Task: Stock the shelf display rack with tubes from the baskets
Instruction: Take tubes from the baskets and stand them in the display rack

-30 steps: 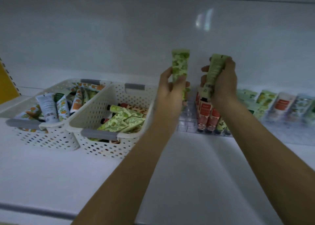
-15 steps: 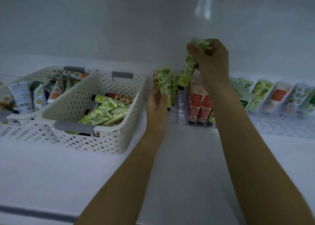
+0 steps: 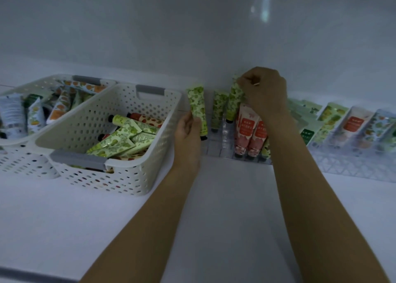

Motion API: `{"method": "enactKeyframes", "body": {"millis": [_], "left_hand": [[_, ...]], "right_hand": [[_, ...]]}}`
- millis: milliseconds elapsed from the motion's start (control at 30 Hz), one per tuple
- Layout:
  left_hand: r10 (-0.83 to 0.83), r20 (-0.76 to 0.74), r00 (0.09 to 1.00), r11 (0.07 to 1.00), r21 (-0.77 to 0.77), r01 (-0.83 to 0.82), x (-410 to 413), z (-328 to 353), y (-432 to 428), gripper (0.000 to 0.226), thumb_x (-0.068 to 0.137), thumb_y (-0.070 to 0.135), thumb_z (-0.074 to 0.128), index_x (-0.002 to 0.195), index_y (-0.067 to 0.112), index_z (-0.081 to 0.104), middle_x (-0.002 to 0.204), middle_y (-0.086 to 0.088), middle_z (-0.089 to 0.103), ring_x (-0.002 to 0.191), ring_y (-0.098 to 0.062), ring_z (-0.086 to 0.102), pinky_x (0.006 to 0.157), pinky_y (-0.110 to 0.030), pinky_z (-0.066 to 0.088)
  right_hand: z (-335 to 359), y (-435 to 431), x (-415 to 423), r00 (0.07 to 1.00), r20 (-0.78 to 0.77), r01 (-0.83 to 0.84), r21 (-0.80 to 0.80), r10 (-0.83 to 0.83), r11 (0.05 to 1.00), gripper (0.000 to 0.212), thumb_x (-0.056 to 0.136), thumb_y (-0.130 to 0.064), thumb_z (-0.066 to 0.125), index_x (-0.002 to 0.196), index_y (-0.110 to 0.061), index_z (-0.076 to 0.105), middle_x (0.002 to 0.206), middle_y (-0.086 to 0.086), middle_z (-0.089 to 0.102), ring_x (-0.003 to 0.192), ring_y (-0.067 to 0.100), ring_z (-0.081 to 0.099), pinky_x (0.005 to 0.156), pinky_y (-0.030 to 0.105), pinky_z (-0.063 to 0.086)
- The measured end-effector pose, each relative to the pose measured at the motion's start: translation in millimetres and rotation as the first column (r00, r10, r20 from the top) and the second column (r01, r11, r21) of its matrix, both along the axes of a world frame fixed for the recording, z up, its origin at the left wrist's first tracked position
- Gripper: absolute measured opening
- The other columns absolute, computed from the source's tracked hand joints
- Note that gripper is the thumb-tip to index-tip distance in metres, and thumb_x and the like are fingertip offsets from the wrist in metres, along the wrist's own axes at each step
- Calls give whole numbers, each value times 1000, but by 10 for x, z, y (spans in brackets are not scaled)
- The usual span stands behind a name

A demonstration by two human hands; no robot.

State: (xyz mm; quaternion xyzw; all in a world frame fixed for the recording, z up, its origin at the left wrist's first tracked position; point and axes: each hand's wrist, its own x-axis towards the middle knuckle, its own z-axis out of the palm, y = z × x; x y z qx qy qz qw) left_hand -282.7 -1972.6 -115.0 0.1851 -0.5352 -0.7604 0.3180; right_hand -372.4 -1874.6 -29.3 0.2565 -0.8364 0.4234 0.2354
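Observation:
My left hand (image 3: 188, 132) holds a green leaf-print tube (image 3: 198, 109) upright, cap down, just left of the clear display rack (image 3: 216, 147). My right hand (image 3: 264, 92) pinches the top of a second green tube (image 3: 233, 102) that stands in the back of the rack, beside another green tube (image 3: 218, 109). Pink tubes (image 3: 249, 132) stand in the rack's front rows below my right wrist. The nearer white basket (image 3: 154, 154) holds several green and red tubes.
A second white basket (image 3: 27, 85) with mixed tubes stands at the far left. More tubes (image 3: 353, 124) lean in a row in the rack to the right. The white shelf back wall rises right behind the rack.
My right hand has lowered its green tube into the back of the rack. My left hand stays beside the rack with its tube. The view has shifted a little to the left.

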Motion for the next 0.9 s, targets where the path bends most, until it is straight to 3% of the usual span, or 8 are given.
{"method": "enactKeyframes", "body": {"millis": [267, 400, 467, 567, 700, 800, 900], "left_hand": [[1, -26, 1000, 999, -34, -1, -6, 5, 5, 36, 96, 11, 46, 132, 6, 45, 130, -7, 53, 114, -15, 51, 105, -34, 40], [-23, -40, 999, 996, -92, 19, -10, -13, 12, 36, 96, 9, 46, 132, 4, 45, 125, -2, 54, 110, -9, 51, 82, -9, 44], [-32, -42, 999, 993, -116, 27, -17, -20, 11, 36, 96, 8, 45, 132, 2, 45, 123, -4, 55, 105, -7, 52, 76, -4, 44], [-45, -49, 998, 990, -135, 38, -26, -31, 4, 36, 96, 7, 45, 131, 1, 45, 124, -9, 57, 98, -5, 53, 76, -4, 44], [-57, -54, 997, 988, -148, 48, -27, -40, -2, 33, 96, 7, 45, 129, 3, 47, 111, 1, 57, 87, 8, 53, 73, -2, 44], [-70, -61, 996, 986, -158, 59, -25, -40, 7, 23, 96, 6, 45, 118, 8, 50, 100, 11, 57, 78, 18, 54, 69, -1, 42], [-73, -57, 996, 986, -155, 63, -26, -39, 11, 28, 95, 5, 45, 123, 7, 48, 100, 11, 57, 81, 14, 53, 70, -1, 43]], "right_hand": [[-87, -20, -78, 997, -43, 59, 38, -58, 998, 19, 91, -15, 53, 94, -2, 67, 96, 12, 67, 88, 22, 61, 69, 14, 35], [-139, -42, -101, 997, -12, 77, 102, -76, 992, 22, 93, -16, 51, 101, -5, 67, 102, 12, 67, 93, 24, 61, 79, 26, 45], [-147, -46, -102, 996, 2, 82, 155, -84, 985, 24, 93, -14, 49, 107, -6, 67, 108, 12, 67, 99, 27, 61, 86, 31, 47], [-142, -46, -98, 996, 21, 81, 190, -87, 978, 26, 93, -13, 49, 112, -8, 66, 113, 11, 66, 104, 27, 60, 90, 34, 47], [-158, -60, -139, 994, 53, 77, 223, -91, 972, 30, 92, -9, 45, 115, -12, 65, 117, 12, 63, 109, 30, 56, 93, 39, 47], [-167, -60, -159, 993, 56, 86, 242, -103, 967, 31, 89, -3, 42, 106, -12, 66, 112, 15, 63, 106, 33, 56, 88, 39, 48], [-178, -60, -175, 994, 64, 66, 296, -89, 953, 31, 89, -5, 43, 105, -13, 68, 113, 14, 64, 109, 34, 54, 91, 40, 47]]}}
